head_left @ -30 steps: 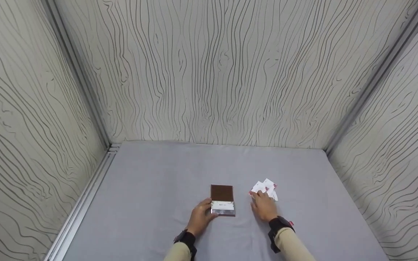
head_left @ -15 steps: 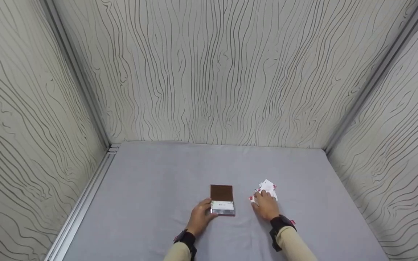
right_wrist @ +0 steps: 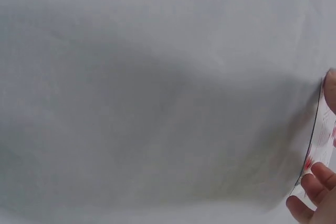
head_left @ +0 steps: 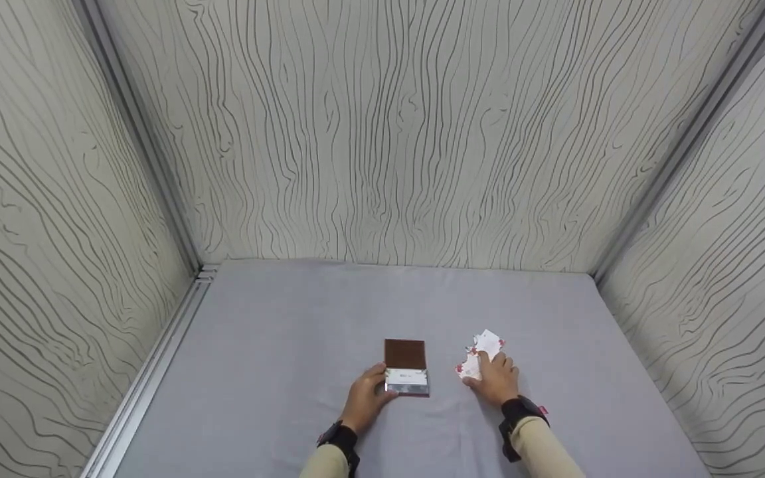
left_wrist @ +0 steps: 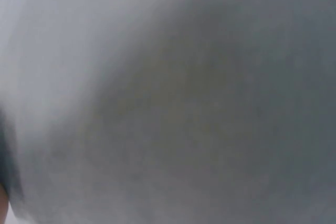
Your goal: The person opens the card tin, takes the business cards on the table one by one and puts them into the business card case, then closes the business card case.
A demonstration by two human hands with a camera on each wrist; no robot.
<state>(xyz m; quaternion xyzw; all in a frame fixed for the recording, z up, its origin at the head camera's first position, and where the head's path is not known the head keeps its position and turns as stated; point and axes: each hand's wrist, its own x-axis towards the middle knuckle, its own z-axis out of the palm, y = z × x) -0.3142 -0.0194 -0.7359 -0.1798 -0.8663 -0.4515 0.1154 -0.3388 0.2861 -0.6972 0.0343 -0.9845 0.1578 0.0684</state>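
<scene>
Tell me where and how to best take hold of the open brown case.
Probably best to pinch the brown case by the right edge of its nearer half, coming from the right: it lies open on the grey cloth, that edge is uncovered, and the left hand holds the left side.

Left grip (head_left: 362, 402) pinching, left forearm (head_left: 327, 462) slanted inward; right grip (head_left: 498, 381) pinching, right forearm (head_left: 543, 449) likewise.

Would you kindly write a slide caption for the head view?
Left hand holds a brown case; right hand holds red-and-white cards over grey cloth.
</scene>
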